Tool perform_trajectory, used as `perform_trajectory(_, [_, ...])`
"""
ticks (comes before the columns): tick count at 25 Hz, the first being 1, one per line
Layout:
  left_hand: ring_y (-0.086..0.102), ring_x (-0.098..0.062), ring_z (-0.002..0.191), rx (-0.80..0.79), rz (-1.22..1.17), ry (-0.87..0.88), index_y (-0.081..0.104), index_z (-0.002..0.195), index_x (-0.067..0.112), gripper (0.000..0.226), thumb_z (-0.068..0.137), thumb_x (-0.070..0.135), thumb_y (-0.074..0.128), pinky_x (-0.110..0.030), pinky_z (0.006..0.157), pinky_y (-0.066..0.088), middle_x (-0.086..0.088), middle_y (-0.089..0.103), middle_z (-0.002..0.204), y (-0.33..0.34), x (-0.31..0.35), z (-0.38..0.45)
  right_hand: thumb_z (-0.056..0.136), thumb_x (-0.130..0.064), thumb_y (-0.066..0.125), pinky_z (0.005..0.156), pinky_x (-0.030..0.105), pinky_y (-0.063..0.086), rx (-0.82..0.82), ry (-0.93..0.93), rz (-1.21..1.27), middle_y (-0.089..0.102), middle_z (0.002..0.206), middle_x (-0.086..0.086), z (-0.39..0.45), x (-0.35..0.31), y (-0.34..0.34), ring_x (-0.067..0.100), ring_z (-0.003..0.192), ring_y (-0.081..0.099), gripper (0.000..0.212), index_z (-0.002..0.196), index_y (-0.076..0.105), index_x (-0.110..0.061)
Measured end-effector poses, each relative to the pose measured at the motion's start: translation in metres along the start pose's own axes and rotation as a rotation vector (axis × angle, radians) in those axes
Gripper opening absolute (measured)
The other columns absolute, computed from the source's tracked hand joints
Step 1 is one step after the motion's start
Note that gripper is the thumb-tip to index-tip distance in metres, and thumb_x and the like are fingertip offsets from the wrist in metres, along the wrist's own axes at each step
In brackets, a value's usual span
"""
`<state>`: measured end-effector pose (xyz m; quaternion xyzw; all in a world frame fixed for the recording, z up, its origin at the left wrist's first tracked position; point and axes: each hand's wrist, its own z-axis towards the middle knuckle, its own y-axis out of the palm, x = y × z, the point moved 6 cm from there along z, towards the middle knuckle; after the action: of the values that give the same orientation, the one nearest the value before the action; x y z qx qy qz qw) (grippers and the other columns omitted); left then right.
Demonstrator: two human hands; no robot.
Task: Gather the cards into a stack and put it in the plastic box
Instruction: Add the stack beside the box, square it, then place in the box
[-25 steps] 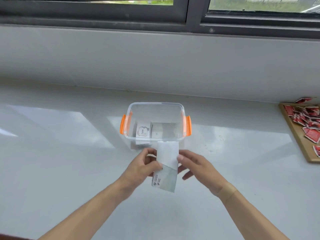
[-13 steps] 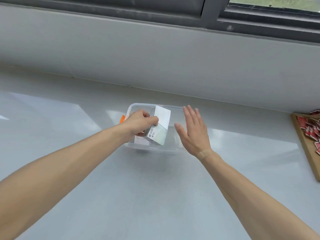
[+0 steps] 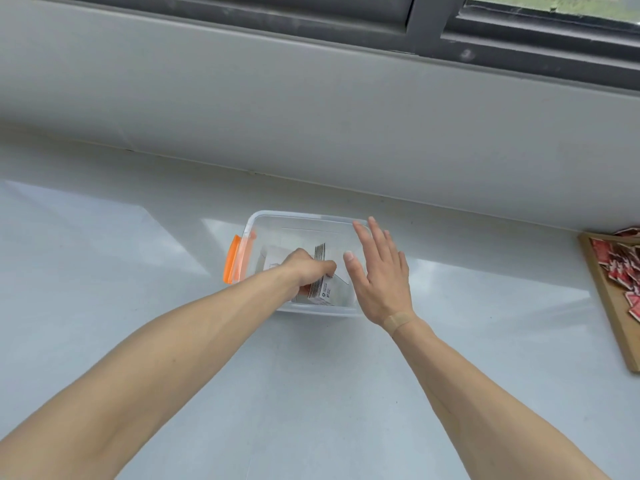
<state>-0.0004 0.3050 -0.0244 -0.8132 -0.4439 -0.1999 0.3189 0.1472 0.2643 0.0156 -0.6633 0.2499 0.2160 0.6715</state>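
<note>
A clear plastic box [image 3: 298,220] with orange side handles [image 3: 231,259] stands on the white counter. My left hand [image 3: 306,270] reaches down inside the box, closed on a stack of white cards [image 3: 325,292] that stands on edge near the box's floor. Another white card [image 3: 273,259] lies in the box's left part, partly hidden by my hand. My right hand [image 3: 379,275] hovers flat, fingers apart, over the box's right side and holds nothing; it covers the right handle.
A wooden tray [image 3: 614,306] heaped with several red-backed cards [image 3: 620,265] sits at the far right edge of the counter. A grey wall and a dark window frame rise behind the box.
My left hand has carried the card stack from in front of the box, over its rim and down inside. My right hand let go of the stack and opened beside the box.
</note>
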Motion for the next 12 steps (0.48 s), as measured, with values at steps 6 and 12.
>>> perform_trajectory(6, [0.062,-0.019,0.051,-0.032,-0.01,-0.035,0.061,0.08,0.007,0.011,0.076,0.015,0.067,-0.021,0.045,0.05,-0.007,0.064,0.065,0.015,-0.003,0.006,0.095,-0.057,0.025,0.116,0.056,0.013,0.009,0.006,0.029,0.009,0.16,-0.016,0.0,0.001,0.001,0.015,0.147,0.005,0.052,0.144,0.014,-0.049])
perform_trajectory(12, [0.067,-0.031,0.083,-0.139,-0.052,-0.062,0.062,0.094,0.004,0.013,0.081,0.007,0.064,-0.047,0.087,0.058,-0.02,0.069,0.096,0.013,-0.007,0.006,0.095,-0.057,0.025,0.116,0.056,0.016,0.025,0.008,0.046,0.011,0.16,-0.017,0.001,0.002,0.001,0.014,0.147,0.006,0.051,0.144,0.013,-0.049])
